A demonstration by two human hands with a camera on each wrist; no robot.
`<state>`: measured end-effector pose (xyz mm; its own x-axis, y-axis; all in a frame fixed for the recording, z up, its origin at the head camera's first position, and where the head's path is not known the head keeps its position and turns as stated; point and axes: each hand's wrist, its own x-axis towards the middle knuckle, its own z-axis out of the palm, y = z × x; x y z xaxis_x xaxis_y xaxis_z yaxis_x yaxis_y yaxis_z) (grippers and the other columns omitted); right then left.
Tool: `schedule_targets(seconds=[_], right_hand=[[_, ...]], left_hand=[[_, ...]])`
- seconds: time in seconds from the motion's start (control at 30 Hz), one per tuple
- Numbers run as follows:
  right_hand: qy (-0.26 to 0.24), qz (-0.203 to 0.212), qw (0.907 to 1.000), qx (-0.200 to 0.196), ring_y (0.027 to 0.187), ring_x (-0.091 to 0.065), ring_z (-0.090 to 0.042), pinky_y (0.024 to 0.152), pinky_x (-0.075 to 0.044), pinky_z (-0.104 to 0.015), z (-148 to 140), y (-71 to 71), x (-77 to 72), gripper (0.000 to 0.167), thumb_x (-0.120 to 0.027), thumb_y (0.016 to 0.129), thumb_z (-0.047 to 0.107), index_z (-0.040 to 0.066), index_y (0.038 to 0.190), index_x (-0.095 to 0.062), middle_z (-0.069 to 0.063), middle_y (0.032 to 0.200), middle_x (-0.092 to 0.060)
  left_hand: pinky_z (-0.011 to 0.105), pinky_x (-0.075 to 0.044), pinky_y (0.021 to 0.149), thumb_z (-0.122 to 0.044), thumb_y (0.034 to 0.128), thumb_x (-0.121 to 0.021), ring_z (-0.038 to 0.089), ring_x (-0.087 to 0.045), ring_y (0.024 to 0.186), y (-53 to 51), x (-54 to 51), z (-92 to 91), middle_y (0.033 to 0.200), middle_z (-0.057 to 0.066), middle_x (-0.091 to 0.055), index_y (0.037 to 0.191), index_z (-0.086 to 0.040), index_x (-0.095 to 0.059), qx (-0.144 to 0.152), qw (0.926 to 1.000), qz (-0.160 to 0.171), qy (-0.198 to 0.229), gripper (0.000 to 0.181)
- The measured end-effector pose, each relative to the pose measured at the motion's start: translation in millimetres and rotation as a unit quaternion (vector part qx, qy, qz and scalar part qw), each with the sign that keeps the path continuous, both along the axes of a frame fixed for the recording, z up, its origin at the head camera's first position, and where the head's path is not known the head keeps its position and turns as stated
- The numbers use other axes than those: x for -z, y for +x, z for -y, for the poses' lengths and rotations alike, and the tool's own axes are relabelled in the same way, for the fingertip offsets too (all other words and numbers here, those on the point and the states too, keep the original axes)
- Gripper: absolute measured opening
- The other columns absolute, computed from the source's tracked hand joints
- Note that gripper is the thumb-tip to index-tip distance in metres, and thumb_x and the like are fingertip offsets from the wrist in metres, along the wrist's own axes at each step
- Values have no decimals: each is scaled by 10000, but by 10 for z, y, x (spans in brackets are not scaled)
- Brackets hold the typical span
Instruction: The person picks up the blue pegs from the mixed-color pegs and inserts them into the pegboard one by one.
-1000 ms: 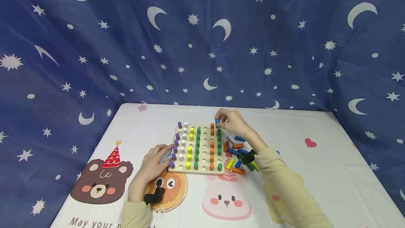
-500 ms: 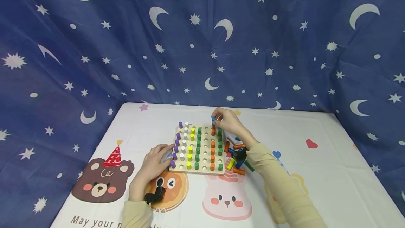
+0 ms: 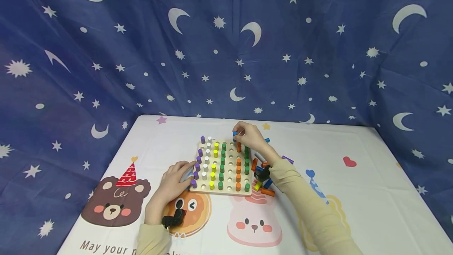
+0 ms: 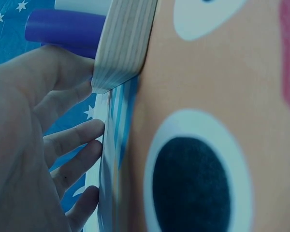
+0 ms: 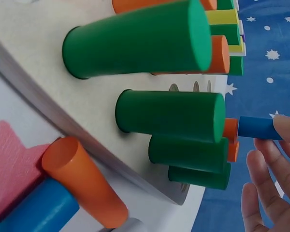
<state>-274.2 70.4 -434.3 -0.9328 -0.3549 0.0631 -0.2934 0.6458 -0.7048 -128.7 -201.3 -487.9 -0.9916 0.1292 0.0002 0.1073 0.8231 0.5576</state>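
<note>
A wooden pegboard (image 3: 221, 192) holds upright pegs in columns of purple, white, yellow, green, orange and green. Between thumb and fingers, my right hand (image 3: 249, 135) pinches a blue peg (image 3: 234, 136) over the board's far edge, by a column of bare holes. The right wrist view shows that blue peg (image 5: 257, 128) at the fingertips of the hand (image 5: 273, 179), beyond the green pegs (image 5: 171, 115). My left hand (image 3: 173, 182) rests at the board's left edge with fingers extended; in the left wrist view its thumb touches the board's side (image 4: 123, 48), near a purple peg (image 4: 65, 29).
Loose pegs, among them an orange peg (image 3: 267, 192) and a purple peg (image 3: 288, 159), lie right of the board, partly under my right wrist. The printed white tablecloth (image 3: 375, 192) meets a blue curtain (image 3: 212, 42) with stars and moons at the back.
The right hand has moved left with the blue peg, from above the right green column past the orange column. The left hand stays at the board's edge.
</note>
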Motion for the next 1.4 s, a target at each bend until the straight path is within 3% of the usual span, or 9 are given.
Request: schedule_targets(seconds=[0.23,0.67,1.4], right_hand=[[71,69,9999,-34,868,-604,-209,755,-486,-337,43,-24,29,151,-680,864,124,116,1009,-636,-70,932,-653],[79,221,9996,-155,792,-575,-186,678,-463,-272,102,-95,126,124,-677,855,96,108,973,-642,-62,877,-639],[-74,346,9992,-178,758,-545,-178,689,-447,-290,94,-97,242,132,-665,862,88,81,992,-643,-71,856,-616]], left_hand=[[607,-292,1052,-272,927,-587,344,-399,1294,-11,27,6,1404,109,-463,1425,-220,-474,31,10000,2,-71,513],[599,-291,1057,-274,925,-589,340,-394,1301,-18,31,14,1406,105,-462,1424,-219,-474,37,10000,14,-76,515],[609,-290,1057,-249,918,-589,343,-399,1297,-8,24,16,1404,102,-463,1425,-235,-473,-15,10000,67,-51,520]])
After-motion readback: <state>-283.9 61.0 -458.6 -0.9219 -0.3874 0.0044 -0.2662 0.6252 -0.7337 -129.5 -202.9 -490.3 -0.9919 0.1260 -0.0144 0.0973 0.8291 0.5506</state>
